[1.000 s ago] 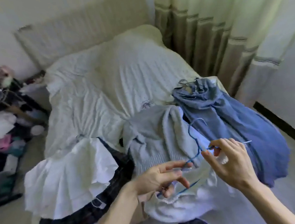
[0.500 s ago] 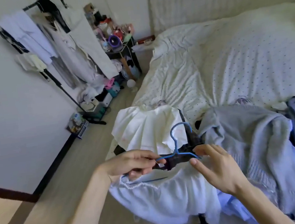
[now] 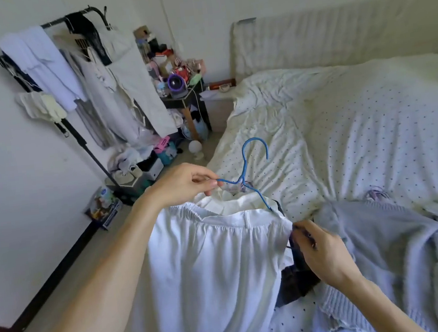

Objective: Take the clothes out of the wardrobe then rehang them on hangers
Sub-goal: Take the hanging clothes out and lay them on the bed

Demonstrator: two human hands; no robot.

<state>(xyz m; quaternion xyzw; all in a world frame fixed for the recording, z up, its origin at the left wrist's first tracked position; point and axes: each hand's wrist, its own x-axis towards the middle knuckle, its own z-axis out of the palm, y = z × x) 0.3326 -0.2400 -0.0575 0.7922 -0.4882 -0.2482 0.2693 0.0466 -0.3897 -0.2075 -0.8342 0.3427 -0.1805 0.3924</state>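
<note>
Hanging on hanger (image 3: 240,181), skirt (image 3: 210,270) overlaps bed (image 3: 359,136) edge (floor-side).

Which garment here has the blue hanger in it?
The white gathered skirt: the blue hanger's arm enters its waistband; the grey sweater lies loose on the bed.

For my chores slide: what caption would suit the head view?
Left hand pinches a blue hanger; right hand pinches a white garment at its waistband, over the bed.

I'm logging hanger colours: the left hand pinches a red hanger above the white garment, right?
No: the hanger is blue, not red. The head view shows the left hand pinching it above the white garment.
</note>
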